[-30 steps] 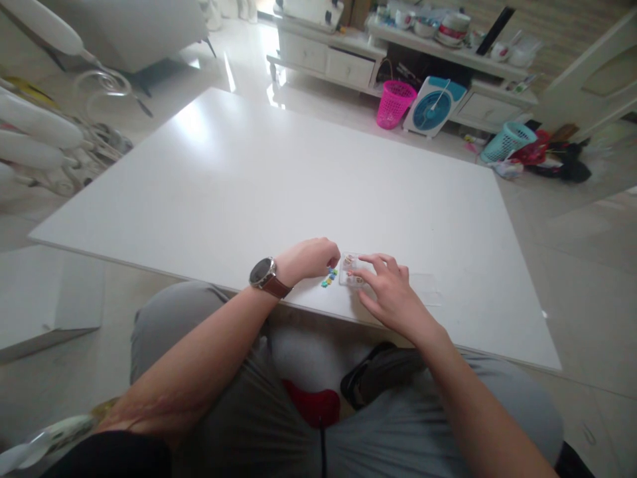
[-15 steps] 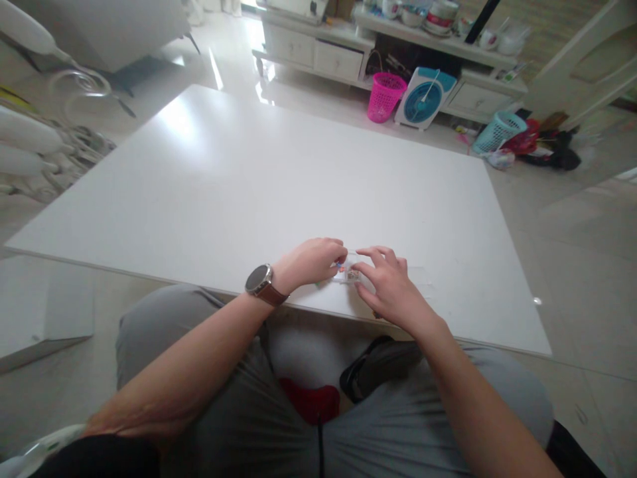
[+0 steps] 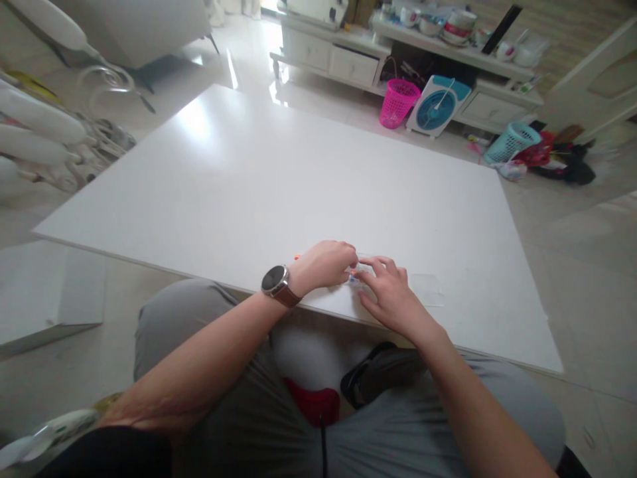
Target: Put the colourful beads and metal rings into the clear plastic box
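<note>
Right hand [image 3: 391, 292] half-open, apparently touching clear box [image 3: 367, 268].

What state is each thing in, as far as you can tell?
Left hand: fingers curled down by the clear box; any grip hidden
Right hand: fingers bent and spread, at the box
Clear box: on the table, mostly hidden by the hands
Clear flat piece: lying flat
Watch: strapped on, face dark
Pink basket: upright
Fan: standing; running or not unclear
</note>
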The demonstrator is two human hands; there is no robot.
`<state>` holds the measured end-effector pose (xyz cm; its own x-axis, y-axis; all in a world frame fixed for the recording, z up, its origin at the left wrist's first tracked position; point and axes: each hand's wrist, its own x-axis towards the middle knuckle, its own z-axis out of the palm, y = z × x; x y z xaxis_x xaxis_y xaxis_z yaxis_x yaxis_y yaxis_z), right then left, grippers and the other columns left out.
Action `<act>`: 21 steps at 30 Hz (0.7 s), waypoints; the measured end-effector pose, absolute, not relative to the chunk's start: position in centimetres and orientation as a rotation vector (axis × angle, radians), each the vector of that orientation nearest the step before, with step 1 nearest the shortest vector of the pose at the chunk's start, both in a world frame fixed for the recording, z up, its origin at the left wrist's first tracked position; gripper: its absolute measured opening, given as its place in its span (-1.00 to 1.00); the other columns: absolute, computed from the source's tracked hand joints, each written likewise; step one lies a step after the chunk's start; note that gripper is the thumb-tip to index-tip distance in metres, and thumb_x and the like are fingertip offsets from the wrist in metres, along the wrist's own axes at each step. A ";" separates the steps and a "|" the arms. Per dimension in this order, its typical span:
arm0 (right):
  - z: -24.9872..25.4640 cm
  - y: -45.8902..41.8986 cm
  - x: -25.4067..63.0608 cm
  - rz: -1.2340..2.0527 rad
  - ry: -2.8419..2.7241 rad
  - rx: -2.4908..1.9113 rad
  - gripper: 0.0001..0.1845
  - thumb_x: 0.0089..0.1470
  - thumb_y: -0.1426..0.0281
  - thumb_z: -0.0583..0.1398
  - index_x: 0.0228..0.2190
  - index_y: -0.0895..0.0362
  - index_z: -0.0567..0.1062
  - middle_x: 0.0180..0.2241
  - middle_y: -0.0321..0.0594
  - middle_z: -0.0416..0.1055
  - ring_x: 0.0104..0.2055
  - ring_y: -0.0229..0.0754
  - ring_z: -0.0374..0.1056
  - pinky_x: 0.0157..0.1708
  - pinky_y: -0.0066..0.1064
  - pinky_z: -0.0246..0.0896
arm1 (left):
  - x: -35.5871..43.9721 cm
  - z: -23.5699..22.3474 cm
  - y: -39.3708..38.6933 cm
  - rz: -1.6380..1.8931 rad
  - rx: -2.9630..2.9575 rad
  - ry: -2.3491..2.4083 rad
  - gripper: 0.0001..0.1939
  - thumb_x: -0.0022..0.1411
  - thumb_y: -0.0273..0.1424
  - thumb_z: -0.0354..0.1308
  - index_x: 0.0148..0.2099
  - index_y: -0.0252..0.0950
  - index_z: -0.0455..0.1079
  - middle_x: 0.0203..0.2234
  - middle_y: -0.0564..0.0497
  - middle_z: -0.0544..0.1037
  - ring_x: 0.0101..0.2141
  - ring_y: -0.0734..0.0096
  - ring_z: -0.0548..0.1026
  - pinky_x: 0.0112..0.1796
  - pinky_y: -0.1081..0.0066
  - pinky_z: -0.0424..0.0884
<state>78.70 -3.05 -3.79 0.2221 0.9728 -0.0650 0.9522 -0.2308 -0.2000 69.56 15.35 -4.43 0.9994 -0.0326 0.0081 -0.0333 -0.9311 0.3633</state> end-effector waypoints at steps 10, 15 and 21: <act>-3.8 -3.3 78.6 0.291 -1.883 -2.353 -0.61 0.19 0.43 0.14 0.06 0.02 0.44 0.27 -0.10 0.22 0.26 0.13 0.01 0.04 0.00 0.08 | 69.3 -3.9 17.8 0.019 2.799 0.076 -0.78 0.14 -0.49 0.10 -0.24 -0.26 0.57 -0.33 -0.07 0.60 -0.30 0.31 0.51 -0.29 0.39 0.35; -3.9 -3.2 78.4 0.310 -1.888 -2.392 -0.59 0.17 0.44 0.15 0.07 0.02 0.43 0.28 -0.12 0.20 0.27 0.15 0.00 0.03 0.03 0.09 | 69.4 -4.1 17.7 -0.010 2.811 0.083 -0.76 0.18 -0.48 0.05 -0.26 -0.26 0.56 -0.34 -0.07 0.60 -0.32 0.32 0.51 -0.29 0.39 0.35; -3.7 -3.2 78.4 0.278 -1.919 -2.398 -0.61 0.18 0.42 0.15 0.06 0.03 0.44 0.28 -0.10 0.20 0.26 0.15 0.01 0.01 0.03 0.10 | 69.3 -3.9 17.4 0.007 2.807 0.079 -0.75 0.19 -0.48 0.03 -0.26 -0.26 0.56 -0.35 -0.07 0.60 -0.32 0.32 0.52 -0.29 0.39 0.36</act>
<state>78.35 -3.25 -3.70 0.2100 0.9721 -0.1044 0.9617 -0.2247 -0.1571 69.35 17.38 -3.88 0.9985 0.0552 -0.0041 0.0535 -0.9432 0.3278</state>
